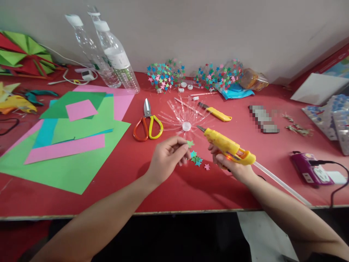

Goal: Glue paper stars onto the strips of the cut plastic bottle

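Note:
Between the thumb and fingertips of my left hand (pixel 169 156) is a small green paper star (pixel 190 144). My right hand (pixel 231 165) is wrapped round a yellow glue gun (pixel 222 141), its nozzle pointing left and a long clear glue stick (pixel 280 183) coming out of its back. Just beyond the nozzle, a white bottle cap (pixel 186 126) lies with clear plastic strips (pixel 174 113) fanned out around it. Several blue and green stars (pixel 196 160) and a pink star (pixel 207 167) rest on the red table (pixel 174 196) between my hands.
Scissors (pixel 147 120) and a yellow cutter (pixel 219 113) lie near the strips. Coloured paper (pixel 81 174) and plastic bottles (pixel 120 65) are at left. Star-covered decorations (pixel 160 77) stand by the wall. A purple power strip (pixel 311 169) with a cable sits at right.

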A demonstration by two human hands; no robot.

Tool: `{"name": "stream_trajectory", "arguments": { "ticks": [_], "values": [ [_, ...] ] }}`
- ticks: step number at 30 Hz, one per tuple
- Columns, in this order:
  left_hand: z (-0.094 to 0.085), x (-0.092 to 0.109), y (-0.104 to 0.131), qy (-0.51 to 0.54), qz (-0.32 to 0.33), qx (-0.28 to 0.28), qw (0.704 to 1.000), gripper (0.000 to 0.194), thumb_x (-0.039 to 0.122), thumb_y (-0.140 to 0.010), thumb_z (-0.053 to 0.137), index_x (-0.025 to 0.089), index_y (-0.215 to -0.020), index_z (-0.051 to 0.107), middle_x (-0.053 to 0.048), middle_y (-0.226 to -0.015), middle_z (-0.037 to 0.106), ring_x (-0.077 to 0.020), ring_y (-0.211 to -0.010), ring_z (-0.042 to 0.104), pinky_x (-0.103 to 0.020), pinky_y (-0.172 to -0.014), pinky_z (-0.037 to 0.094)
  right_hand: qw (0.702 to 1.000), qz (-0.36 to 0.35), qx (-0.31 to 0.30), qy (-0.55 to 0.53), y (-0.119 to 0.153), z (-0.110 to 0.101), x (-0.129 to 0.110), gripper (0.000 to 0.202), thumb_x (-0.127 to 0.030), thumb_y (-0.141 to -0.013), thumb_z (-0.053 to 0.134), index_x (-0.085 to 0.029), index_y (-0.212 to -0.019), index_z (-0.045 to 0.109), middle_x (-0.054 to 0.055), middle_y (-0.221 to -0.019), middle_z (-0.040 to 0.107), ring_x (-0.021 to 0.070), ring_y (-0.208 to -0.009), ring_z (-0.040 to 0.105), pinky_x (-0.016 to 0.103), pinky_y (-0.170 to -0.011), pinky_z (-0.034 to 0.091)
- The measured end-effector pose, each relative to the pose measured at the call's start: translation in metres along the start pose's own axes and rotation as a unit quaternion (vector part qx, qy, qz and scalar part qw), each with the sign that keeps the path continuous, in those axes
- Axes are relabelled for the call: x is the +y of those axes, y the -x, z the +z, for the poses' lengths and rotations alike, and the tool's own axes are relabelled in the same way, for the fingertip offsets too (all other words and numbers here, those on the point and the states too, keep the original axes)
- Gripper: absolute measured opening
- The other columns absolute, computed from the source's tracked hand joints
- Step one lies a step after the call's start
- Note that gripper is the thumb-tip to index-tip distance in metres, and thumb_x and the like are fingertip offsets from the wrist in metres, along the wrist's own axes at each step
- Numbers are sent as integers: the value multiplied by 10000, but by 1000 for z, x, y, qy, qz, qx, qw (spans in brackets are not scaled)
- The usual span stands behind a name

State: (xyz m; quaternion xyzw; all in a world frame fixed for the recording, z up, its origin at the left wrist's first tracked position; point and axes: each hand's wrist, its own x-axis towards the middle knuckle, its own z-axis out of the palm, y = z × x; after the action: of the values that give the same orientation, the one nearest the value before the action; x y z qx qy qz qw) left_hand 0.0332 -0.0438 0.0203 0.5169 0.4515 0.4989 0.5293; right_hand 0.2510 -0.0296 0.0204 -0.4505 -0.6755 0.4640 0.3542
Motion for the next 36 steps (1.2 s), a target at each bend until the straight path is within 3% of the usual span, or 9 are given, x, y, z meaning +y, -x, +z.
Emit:
{"name": "stream_trajectory", "arguments": {
  "ticks": [4, 11, 19, 30, 36],
  "values": [
    [-8, 3, -6, -73, 52, 47, 995, 130, 222, -851, 563, 162, -736, 572, 13, -597, 628, -61, -460, 522, -166, -431, 423, 997, -59, -46, 9, 3, -2, 1, 222, -462, -842, 608, -241, -841, 626, 28, -796, 576, 165, -681, 581, 311, -591, 479],
    [-8, -3, -6, -179, 130, 60, 973, 147, 214, -878, 530, 167, -745, 568, 14, -610, 614, -75, -510, 544, -185, -490, 444, 992, -94, -67, 55, 2, 4, -1, 190, -410, -871, 567, -246, -776, 559, 7, -744, 530, 157, -629, 526, 322, -576, 443],
    [-8, -5, -6, -180, 130, 51, 974, 150, 194, -881, 528, 173, -737, 567, 20, -615, 633, -70, -508, 549, -175, -498, 447, 993, -79, -60, 65, 2, 5, 3, 186, -376, -862, 583, -248, -747, 512, -14, -698, 484, 141, -578, 486, 299, -523, 405],
    [-8, -5, -6, -180, 134, 48, 973, 152, 199, -885, 529, 176, -739, 565, 21, -625, 634, -72, -522, 559, -180, -513, 455, 993, -87, -48, 60, 4, 5, 4, 99, -349, -846, 615, -250, -851, 606, -23, -718, 575, 132, -567, 516, 283, -551, 449],
    [-8, -4, -6, -190, 134, 46, 971, 164, 201, -888, 521, 179, -731, 561, 17, -623, 620, -80, -526, 553, -192, -520, 453, 996, -44, -52, 56, 3, 6, 1, 141, -385, -835, 625, -260, -900, 626, -10, -719, 602, 147, -557, 520, 299, -526, 453]
  ]
}}
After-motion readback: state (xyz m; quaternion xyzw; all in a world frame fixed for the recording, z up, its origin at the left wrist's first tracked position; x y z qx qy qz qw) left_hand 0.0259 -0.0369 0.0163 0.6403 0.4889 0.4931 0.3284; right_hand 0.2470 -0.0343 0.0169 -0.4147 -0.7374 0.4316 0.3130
